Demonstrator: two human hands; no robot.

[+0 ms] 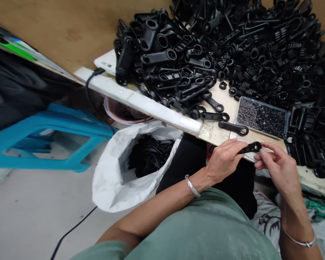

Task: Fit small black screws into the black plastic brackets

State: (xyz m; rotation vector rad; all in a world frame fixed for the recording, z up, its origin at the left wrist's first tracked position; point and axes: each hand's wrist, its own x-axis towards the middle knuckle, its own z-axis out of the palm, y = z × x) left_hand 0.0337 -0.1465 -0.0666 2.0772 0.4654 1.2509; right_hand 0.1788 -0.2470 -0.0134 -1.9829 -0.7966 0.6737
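Note:
My left hand (224,159) is closed around a black plastic lever arm (252,147) with a ringed end, held over the table's front edge. The fingers of my right hand (280,167) pinch at that ringed end; whether a small piece sits between them is hidden. Just beyond my hands, another black lever arm (233,128) lies on the tabletop, its ring pointing right. Behind it is a clear plastic box (262,117), with small silvery pieces on its left side and small black ones on its right.
Black lever arms (159,57) and small toothed black rings (256,65) are heaped across the table. More black parts (311,141) lie at right. A white sack (108,184) of black pieces stands below left, beside a blue stool (70,124). A black cable (88,90) hangs off the table.

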